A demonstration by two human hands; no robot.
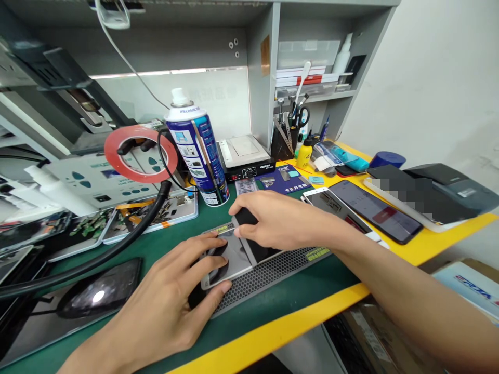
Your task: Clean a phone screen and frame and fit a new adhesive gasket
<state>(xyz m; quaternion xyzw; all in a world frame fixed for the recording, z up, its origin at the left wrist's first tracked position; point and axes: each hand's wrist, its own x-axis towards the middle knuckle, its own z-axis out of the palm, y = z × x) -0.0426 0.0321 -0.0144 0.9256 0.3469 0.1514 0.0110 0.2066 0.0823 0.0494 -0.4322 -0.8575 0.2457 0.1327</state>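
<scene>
A phone [238, 258] with a pale frame and a shiny, reflective face lies on a grey honeycomb-patterned mat [268, 275]. My left hand [183, 285] steadies it, fingertips on its face and far edge, thumb at the near edge. Over the phone's right part, my right hand [268, 218] pinches a dark flat piece [246, 217] between thumb and fingers. A dark grey strip runs from there across the phone. My palm and wrist hide the rest of the piece, so its kind does not show.
Behind stand a blue spray can [197, 156], a red tape roll [134, 179] and a small black device [247, 166]. Several phones, one a dark phone [374, 210], lie right. A black hose [128, 241] crosses the left side, near a black mouse [97, 293]. The yellow table edge [273, 332] runs in front.
</scene>
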